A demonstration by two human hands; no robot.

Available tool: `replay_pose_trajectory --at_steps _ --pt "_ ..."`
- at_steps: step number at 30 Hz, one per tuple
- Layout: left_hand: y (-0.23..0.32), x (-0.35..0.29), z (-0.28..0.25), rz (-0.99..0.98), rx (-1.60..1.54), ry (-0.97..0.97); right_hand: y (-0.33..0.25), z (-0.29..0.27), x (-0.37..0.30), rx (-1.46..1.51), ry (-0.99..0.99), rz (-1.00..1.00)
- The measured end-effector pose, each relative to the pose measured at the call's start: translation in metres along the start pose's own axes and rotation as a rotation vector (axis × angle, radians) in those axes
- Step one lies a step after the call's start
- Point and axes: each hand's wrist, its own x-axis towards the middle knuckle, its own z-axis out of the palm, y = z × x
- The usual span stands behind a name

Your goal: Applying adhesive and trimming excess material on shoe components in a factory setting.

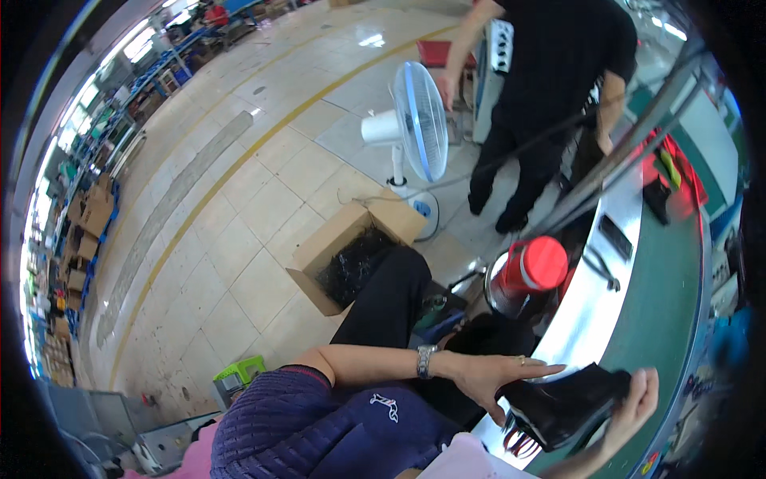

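Observation:
A black shoe [565, 403] with a glossy surface is between my two hands at the lower right, over the edge of the workbench. My left hand [485, 378], with a metal watch on the wrist, grips its left end: the forefinger stretches along the top and the thumb sits below. At the opposite end my right hand [636, 409] has its fingers curled round the shoe's raised part. Under the shoe, thin dark red loops [520, 444] show on the metal surface; I cannot make out what they are.
A green conveyor belt [666, 295] runs beside a metal ledge [586, 307] holding a dark flat object [615, 236]. Nearby stands a red-lidded container [545, 263]. An open carton [331, 231] with black material and a white fan [421, 121] stand on the floor. A co-worker [550, 72] stands beyond.

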Motion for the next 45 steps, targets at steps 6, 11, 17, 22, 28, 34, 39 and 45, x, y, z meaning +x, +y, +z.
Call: replay_pose_trajectory --at_steps 6,11,17,22,28,34,39,45 --pt "-0.013 -0.072 -0.017 -0.013 0.087 0.287 -0.004 0.126 -0.001 0.143 -0.268 0.103" --pt "-0.038 -0.116 -0.016 -0.209 -0.193 0.584 0.022 0.185 -0.019 0.497 -0.465 0.118" --pt "-0.056 -0.143 -0.015 -0.246 -0.205 0.600 0.079 0.148 -0.048 0.088 -0.333 0.304" --pt "-0.061 -0.148 -0.013 -0.241 -0.197 0.614 0.153 0.098 -0.091 -0.869 -0.233 0.183" --pt "-0.038 -0.158 -0.020 -0.318 -0.169 0.694 0.188 0.088 -0.136 -0.988 -0.232 0.356" --pt "-0.033 -0.223 -0.030 -0.673 -0.730 0.973 0.193 0.080 -0.131 -0.543 -0.192 0.543" --pt "-0.029 -0.207 -0.039 -0.765 -0.822 0.903 0.141 0.098 -0.115 0.196 -0.174 0.848" --pt "-0.023 -0.147 -0.040 -0.722 -0.719 0.840 0.059 0.135 -0.096 0.473 -0.483 0.678"
